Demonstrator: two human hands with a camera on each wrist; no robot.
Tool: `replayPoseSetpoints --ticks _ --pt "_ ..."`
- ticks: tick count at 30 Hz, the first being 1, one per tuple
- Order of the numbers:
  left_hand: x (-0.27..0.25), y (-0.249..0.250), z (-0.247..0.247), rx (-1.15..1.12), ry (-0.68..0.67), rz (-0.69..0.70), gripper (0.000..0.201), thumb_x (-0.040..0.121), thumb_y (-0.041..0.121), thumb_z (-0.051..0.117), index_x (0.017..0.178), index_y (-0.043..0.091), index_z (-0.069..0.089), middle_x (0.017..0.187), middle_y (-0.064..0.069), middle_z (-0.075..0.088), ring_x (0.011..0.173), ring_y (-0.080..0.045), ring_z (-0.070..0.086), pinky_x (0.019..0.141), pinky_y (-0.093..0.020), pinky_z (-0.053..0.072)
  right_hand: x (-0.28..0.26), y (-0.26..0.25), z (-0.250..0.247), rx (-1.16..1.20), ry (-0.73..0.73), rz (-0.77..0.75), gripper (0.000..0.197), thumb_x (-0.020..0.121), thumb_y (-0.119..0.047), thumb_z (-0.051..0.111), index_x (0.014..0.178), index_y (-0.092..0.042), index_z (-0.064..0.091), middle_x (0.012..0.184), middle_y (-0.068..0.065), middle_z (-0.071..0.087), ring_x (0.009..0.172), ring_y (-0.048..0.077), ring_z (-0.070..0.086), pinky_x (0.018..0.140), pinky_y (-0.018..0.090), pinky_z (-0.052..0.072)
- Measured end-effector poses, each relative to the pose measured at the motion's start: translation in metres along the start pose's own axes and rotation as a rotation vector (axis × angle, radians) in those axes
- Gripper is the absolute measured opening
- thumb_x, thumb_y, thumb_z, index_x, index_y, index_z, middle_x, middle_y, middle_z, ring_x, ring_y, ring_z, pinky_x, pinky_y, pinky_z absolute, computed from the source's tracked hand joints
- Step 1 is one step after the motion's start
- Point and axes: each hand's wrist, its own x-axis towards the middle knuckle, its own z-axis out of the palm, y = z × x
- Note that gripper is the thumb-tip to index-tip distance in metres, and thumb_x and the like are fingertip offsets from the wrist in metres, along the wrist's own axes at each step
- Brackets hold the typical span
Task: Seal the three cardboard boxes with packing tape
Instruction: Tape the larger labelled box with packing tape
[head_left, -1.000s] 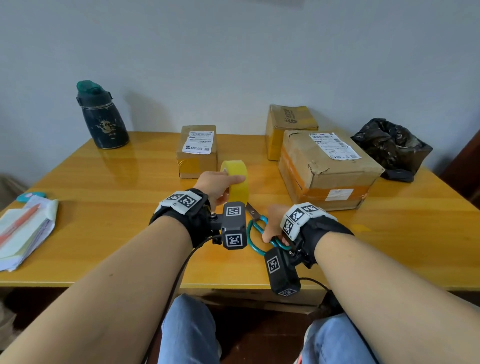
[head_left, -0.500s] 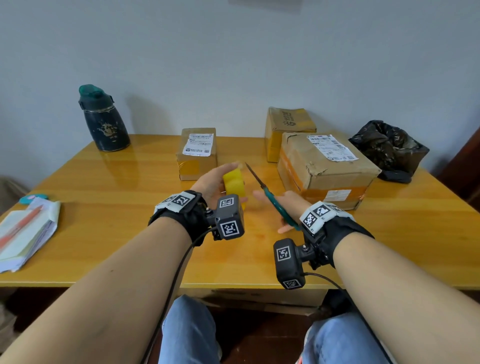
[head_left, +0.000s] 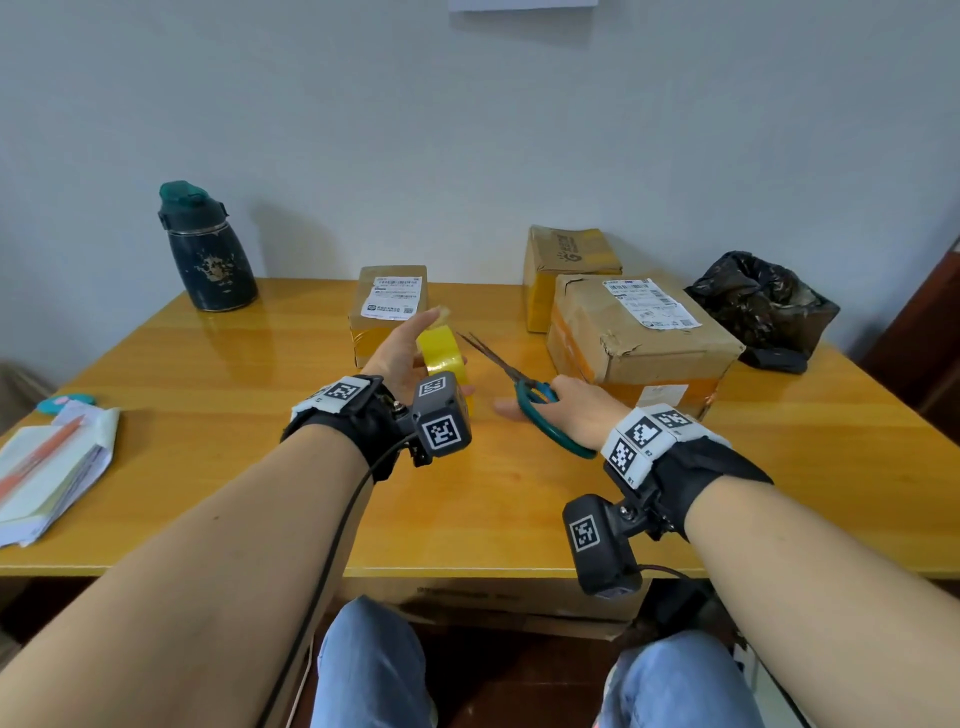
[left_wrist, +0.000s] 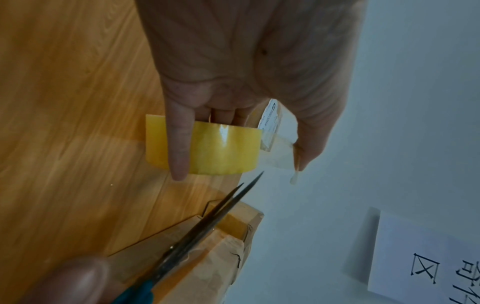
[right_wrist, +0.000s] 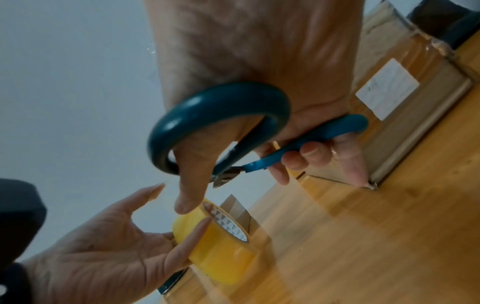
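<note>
Left hand (head_left: 402, 353) is gripping the tape roll (head_left: 441, 353) above the table (head_left: 208, 395); right hand (head_left: 571, 410) is gripping scissors (head_left: 511, 371), blades nearly closed, pointing at the roll just beside.

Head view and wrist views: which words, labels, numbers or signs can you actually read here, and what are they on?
"区": white wall sheet; further characters cut off at the frame edge.
Shipping label on small box: barcode, print too small.
Shipping label on large box: too small.
Back box: printed logo and characters, unreadable.
Tape roll core: triangle pattern, no words.
Wrist cameras: square coded markers only.
</note>
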Motion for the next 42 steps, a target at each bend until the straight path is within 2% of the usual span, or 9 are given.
replayPoseSetpoints --ticks 3,7,11,15,21,30,35,38,42 --pt "-0.004 0.001 0.002 0.036 -0.018 -0.006 0.032 0.087 0.039 0.067 0.101 0.018 0.047 0.093 -0.017 0.062 0.081 -0.035 0.064 0.089 -0.055 0.051 -0.004 0.000 -0.004 -0.132 0.086 -0.006 0.081 0.071 -0.080 0.052 0.109 -0.009 0.047 0.078 0.000 0.053 0.068 0.017 0.053 0.058 0.030 0.039" --pt "-0.015 0.000 0.005 0.112 -0.077 -0.015 0.027 0.087 0.036 0.066 0.099 0.021 0.048 0.115 -0.021 0.061 0.088 -0.035 0.063 0.067 -0.048 0.059 -0.009 -0.001 -0.006 -0.282 0.193 -0.002 0.101 0.062 -0.090 0.047 0.124 -0.011 0.040 0.099 0.005 0.057 0.082 0.022 0.060 0.065 0.034 0.050" --pt "-0.022 0.000 0.002 0.200 -0.101 -0.031 0.034 0.086 0.035 0.067 0.108 0.013 0.053 0.108 -0.018 0.064 0.083 -0.030 0.065 0.055 -0.042 0.059 -0.017 0.000 -0.011 -0.402 0.290 0.006 0.108 0.062 -0.089 0.049 0.135 -0.010 0.037 0.131 0.017 0.044 0.111 0.034 0.051 0.082 0.040 0.044" --pt "-0.025 -0.002 0.000 0.269 -0.148 -0.040 0.064 0.077 0.035 0.076 0.129 0.007 0.052 0.110 -0.017 0.067 0.090 -0.030 0.067 0.066 -0.043 0.058 -0.021 0.002 -0.017 -0.489 0.347 -0.014 0.106 0.061 -0.089 0.050 0.132 -0.010 0.039 0.126 0.017 0.046 0.111 0.033 0.049 0.085 0.039 0.043" --pt "-0.031 -0.006 0.003 0.338 -0.242 -0.041 0.056 0.081 0.024 0.073 0.130 0.006 0.052 0.116 -0.015 0.068 0.099 -0.027 0.066 0.076 -0.044 0.059 -0.024 0.005 -0.019 -0.524 0.398 -0.041 0.104 0.063 -0.089 0.047 0.130 -0.010 0.040 0.122 0.016 0.048 0.108 0.032 0.050 0.082 0.037 0.044" --pt "-0.023 -0.011 0.007 0.394 -0.281 -0.052 0.048 0.084 0.003 0.067 0.129 0.001 0.052 0.111 -0.016 0.068 0.091 -0.027 0.066 0.066 -0.042 0.060 -0.020 0.018 -0.023 -0.558 0.443 -0.021 0.098 0.066 -0.089 0.044 0.125 -0.011 0.043 0.119 0.015 0.049 0.104 0.030 0.050 0.074 0.034 0.038" --pt "-0.015 -0.013 0.007 0.415 -0.301 -0.052 0.038 0.084 -0.002 0.064 0.121 0.004 0.057 0.106 -0.011 0.071 0.098 -0.029 0.065 0.079 -0.047 0.058 -0.018 0.018 -0.021 -0.605 0.484 -0.044 0.095 0.067 -0.088 0.043 0.121 -0.010 0.044 0.114 0.014 0.050 0.099 0.029 0.050 0.075 0.034 0.040" --pt "-0.013 -0.013 0.006 0.439 -0.326 -0.057 0.042 0.086 -0.003 0.062 0.126 0.004 0.055 0.106 -0.011 0.071 0.094 -0.028 0.067 0.072 -0.044 0.060 -0.016 0.018 -0.020 -0.628 0.501 -0.059 0.094 0.067 -0.088 0.042 0.121 -0.010 0.044 0.115 0.014 0.051 0.101 0.029 0.051 0.080 0.036 0.043" --pt "-0.013 -0.013 0.005 0.474 -0.370 -0.053 0.044 0.086 -0.006 0.061 0.128 0.004 0.054 0.105 -0.009 0.071 0.096 -0.027 0.065 0.072 -0.043 0.060 -0.014 0.022 -0.019 -0.596 0.489 -0.053 0.090 0.069 -0.087 0.041 0.116 -0.011 0.044 0.112 0.012 0.051 0.100 0.029 0.051 0.073 0.035 0.039"
